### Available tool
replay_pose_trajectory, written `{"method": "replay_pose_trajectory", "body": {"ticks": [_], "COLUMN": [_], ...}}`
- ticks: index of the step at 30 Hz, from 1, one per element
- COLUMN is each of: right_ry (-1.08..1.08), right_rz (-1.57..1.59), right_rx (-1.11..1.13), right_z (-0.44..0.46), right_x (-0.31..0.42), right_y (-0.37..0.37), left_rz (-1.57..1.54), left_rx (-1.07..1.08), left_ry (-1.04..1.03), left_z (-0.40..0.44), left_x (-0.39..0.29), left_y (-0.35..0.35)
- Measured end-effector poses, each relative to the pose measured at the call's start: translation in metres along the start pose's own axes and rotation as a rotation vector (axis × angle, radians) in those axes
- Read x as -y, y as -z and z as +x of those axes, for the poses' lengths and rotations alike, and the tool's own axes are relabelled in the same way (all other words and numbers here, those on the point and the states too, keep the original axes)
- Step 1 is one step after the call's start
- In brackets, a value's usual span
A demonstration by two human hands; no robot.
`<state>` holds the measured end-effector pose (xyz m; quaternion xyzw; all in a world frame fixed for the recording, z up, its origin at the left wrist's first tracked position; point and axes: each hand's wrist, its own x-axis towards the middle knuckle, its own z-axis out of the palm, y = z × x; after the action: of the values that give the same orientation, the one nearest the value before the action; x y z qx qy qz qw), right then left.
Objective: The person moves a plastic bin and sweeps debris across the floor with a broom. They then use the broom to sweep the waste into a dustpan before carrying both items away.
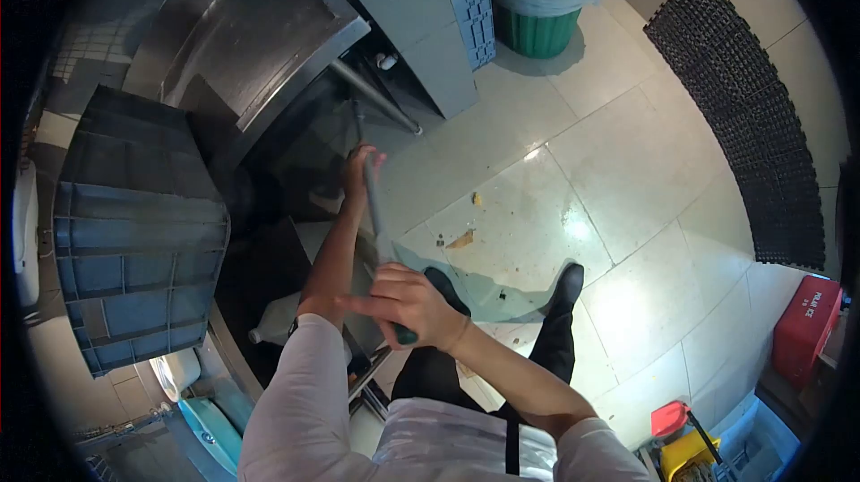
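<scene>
A long grey pole (377, 216) runs from near my waist toward the dark space under the metal counter, where its far end is hard to make out. My left hand (360, 167) is wrapped round the pole farther along it. Close to my body, my right hand (410, 303) grips the pole's near end, with the index finger stretched out to the left. A dark green tip (405, 335) shows just below my right hand. Yellow and brown scraps (462, 239) lie on the tiled floor ahead of my shoes.
The metal counter (260, 34) and a leg (381, 98) stand ahead left, beside a large grey crate (143, 231). A green bin (537, 30) is ahead, a black mat (743, 115) at right, a red box (804, 330) and yellow bucket (688, 457) lower right.
</scene>
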<state>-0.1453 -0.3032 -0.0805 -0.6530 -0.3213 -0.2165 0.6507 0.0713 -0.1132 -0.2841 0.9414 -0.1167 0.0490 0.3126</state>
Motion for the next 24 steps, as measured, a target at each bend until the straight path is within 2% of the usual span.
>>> {"method": "replay_pose_trajectory", "body": {"ticks": [1,3,5,9,10,12,14,15,17,18,20,21,23,24], "right_ry": [-0.012,-0.096,-0.148,-0.344,-0.349,-0.359,-0.333,-0.298,-0.281,-0.283,-1.212,-1.211,-0.247,0.093], "right_rz": [0.010,-0.052,-0.076,0.040,0.046,0.032,0.017,0.021,0.127,0.126,0.485,0.480,0.322,0.557], "right_rx": [0.000,-0.203,-0.249,-0.337,-0.336,-0.309,-0.196,-0.103,-0.076,-0.075,0.033,0.033,0.079,0.415], "right_z": [-0.004,-0.017,-0.022,0.000,0.005,0.019,0.026,0.025,0.015,0.012,0.019,0.013,0.008,0.040], "right_x": [0.013,0.044,0.082,0.164,0.180,0.211,0.246,0.260,0.292,0.319,0.364,0.362,0.342,0.292], "right_y": [-0.002,0.002,0.030,0.112,0.134,0.180,0.224,0.245,0.275,0.300,0.339,0.341,0.326,0.339], "left_rz": [0.004,0.045,0.115,-0.001,-0.037,-0.220,-0.395,-0.393,-0.429,-0.430,-0.506,-0.509,-0.405,-0.380], "left_rx": [0.008,0.029,0.099,0.150,0.140,0.282,0.241,0.243,0.404,0.404,0.512,0.509,0.411,0.422], "left_ry": [0.013,-0.178,-0.298,-0.285,-0.298,-0.323,-0.331,-0.332,-0.390,-0.389,-0.384,-0.387,-0.396,-0.285], "left_z": [-0.014,-0.035,-0.057,-0.092,-0.101,-0.111,-0.134,-0.143,-0.153,-0.152,-0.145,-0.142,-0.136,-0.129], "left_x": [0.000,-0.019,-0.087,-0.168,-0.184,-0.234,-0.275,-0.292,-0.323,-0.331,-0.344,-0.349,-0.354,-0.351], "left_y": [-0.007,-0.025,-0.003,-0.016,-0.021,-0.006,-0.011,-0.008,-0.001,0.002,0.008,0.015,0.032,0.038]}}
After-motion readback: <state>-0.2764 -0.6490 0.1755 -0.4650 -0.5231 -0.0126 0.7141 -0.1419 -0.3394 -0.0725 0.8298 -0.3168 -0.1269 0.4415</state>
